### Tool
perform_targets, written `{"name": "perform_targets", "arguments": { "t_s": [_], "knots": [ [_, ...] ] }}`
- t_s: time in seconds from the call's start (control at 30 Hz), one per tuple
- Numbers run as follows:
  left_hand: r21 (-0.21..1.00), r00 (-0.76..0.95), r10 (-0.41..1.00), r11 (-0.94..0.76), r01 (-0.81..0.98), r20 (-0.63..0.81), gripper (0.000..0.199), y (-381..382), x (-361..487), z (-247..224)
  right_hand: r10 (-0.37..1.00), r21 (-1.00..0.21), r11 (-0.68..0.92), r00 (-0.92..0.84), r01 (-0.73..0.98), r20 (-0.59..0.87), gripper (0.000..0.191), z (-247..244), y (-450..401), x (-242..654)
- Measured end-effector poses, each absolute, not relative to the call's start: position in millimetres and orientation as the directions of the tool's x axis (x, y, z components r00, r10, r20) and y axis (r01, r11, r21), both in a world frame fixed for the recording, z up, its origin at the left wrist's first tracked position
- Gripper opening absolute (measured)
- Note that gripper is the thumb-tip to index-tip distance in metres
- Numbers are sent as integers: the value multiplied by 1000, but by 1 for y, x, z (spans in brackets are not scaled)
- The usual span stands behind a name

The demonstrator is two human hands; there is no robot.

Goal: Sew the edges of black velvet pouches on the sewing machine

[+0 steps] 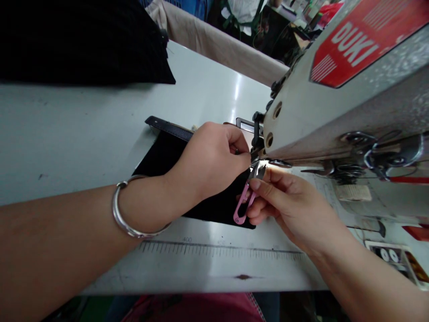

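Pink-handled thread snips (245,203) are held in my right hand (288,197), between thumb and fingers, with the metal blades pointing up at the sewing machine's needle area. My left hand (214,156) is closed in a pinch just left of the blades. What its fingertips grip is too small to make out. Beneath both hands lies a black fabric piece (161,154), partly covered by my left hand and wrist. Along its far edge runs a dark, leather-like strip (170,128). The needle itself is hidden behind my fingers.
The sewing machine head (335,103) fills the right side. A stack of black fabric (83,44) lies at the far left of the pale table (67,134). A printed ruler (214,248) runs along the near edge. Beige cloth (221,42) hangs along the back edge.
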State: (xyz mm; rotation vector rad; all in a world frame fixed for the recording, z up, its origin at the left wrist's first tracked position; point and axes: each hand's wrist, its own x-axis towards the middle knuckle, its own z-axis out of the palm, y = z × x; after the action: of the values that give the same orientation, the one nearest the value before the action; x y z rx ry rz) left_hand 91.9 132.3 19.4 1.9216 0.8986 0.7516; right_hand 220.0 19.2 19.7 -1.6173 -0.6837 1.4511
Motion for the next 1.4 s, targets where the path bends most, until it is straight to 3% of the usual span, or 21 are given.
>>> {"name": "perform_targets", "arguments": {
  "t_s": [0.77, 0.87, 1.07, 1.2, 1.4],
  "knots": [
    [901, 568, 809, -350, 258, 151, 19, 133, 92, 19, 816, -845, -506, 219, -174, -534, 29, 24, 22, 213],
    [901, 559, 815, -348, 260, 153, 18, 133, 92, 19, 810, -844, -534, 261, -40, -525, 31, 24, 22, 218],
    [905, 562, 808, -358, 230, 177, 17, 133, 91, 19, 865, -668, -501, 354, 550, -356, 29, 27, 19, 237],
    [906, 567, 808, -348, 239, 161, 16, 133, 92, 19, 945, -589, -328, 270, 739, -187, 19, 35, 9, 235],
    [892, 574, 800, -375, 251, 174, 16, 132, 91, 19, 966, -287, -166, 215, 943, 147, 12, 29, 3, 230]
  ]
}}
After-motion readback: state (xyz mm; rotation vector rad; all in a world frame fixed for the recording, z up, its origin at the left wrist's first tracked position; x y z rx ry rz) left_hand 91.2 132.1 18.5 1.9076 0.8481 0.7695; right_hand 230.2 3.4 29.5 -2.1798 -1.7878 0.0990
